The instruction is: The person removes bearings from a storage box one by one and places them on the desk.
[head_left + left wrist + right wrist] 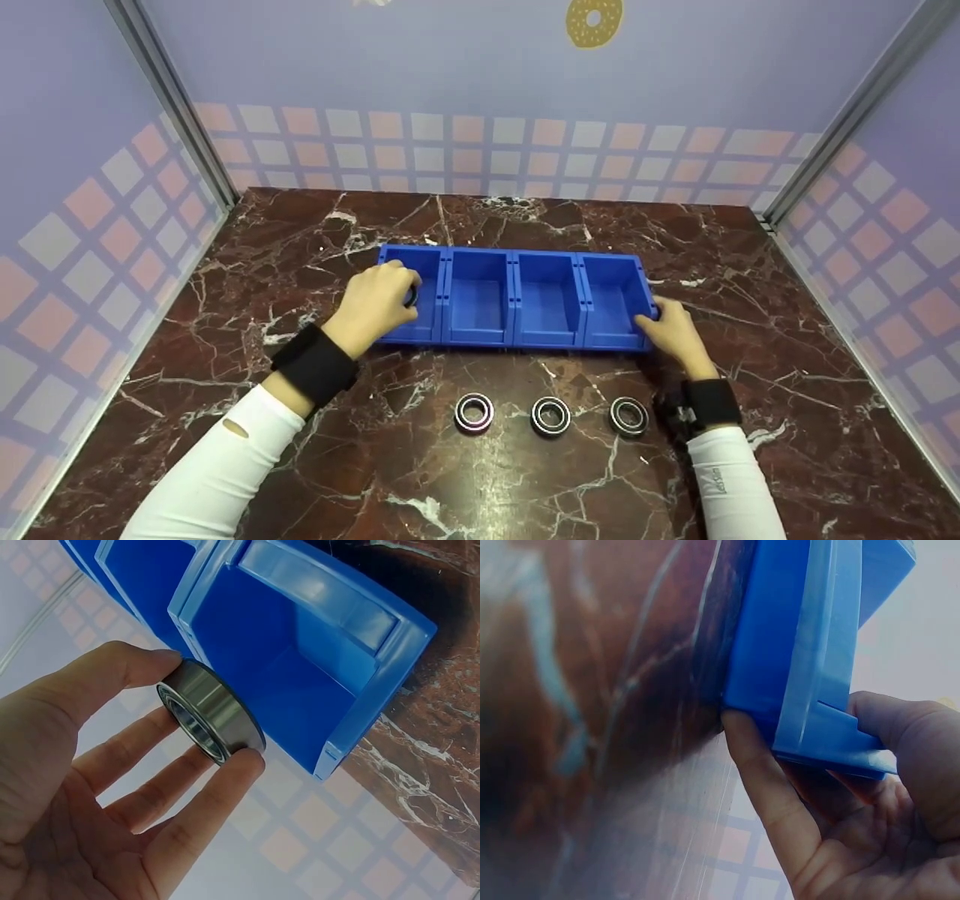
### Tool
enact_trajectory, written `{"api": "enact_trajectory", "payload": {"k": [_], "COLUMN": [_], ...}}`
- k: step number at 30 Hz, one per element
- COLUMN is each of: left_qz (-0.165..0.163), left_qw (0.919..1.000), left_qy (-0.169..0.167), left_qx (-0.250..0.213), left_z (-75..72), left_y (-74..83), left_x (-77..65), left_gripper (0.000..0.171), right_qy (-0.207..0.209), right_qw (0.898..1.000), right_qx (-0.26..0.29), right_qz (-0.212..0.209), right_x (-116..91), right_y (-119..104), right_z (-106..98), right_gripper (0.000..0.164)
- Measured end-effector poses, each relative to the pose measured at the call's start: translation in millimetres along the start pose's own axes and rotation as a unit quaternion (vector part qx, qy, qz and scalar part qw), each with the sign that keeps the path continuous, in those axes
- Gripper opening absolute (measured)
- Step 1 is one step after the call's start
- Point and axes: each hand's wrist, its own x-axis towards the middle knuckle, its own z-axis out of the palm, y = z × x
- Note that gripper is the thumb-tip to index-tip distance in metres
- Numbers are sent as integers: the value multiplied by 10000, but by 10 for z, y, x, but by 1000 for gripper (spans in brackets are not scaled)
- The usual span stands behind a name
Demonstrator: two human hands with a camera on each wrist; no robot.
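A row of joined blue bins (480, 337) stands on the marbled table. My left hand (380, 300) is over the leftmost bin and pinches a steel ball bearing (214, 709) between thumb and fingers; in the left wrist view the bearing is tilted beside the bin's opening (300, 675). At the row's right end my right hand (671, 330) grips the side wall, thumb inside the rim and fingers outside, as the right wrist view shows around the blue wall (817, 690). In front of the bins lie three more bearings (474, 413), (551, 417), (628, 417), flat and spaced apart.
The dark red marbled tabletop (525, 487) spreads around the bins. Lilac panels with a checked band (465, 150) enclose the back and both sides, joined by metal corner posts (180, 105). Both wrists carry black bands (315, 365).
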Motion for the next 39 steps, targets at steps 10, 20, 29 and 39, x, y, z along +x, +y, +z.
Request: {"api": "enact_trajectory", "payload": {"k": [10,20,29,39], "left_qz": [148,171,232,301], "left_qw": [9996,9996,9995,9994], "left_qy": [254,244,201,128], "left_qx": [3,-8,-20,-90], "left_z": [16,45,17,5], "left_y": [33,43,79,121], "left_x": [-96,-199,-297,-409], "left_gripper": [22,20,22,23], "right_qy": [-3,3,-18,-33], "right_qw": [10000,10000,10000,10000], "right_qx": [-22,2,42,31], "right_qz": [2,23,27,18], "right_x": [1,6,5,-6], "right_y": [-7,-13,-8,-16], "right_z": [-8,-5,5,-7], "right_gripper": [35,33,34,32]}}
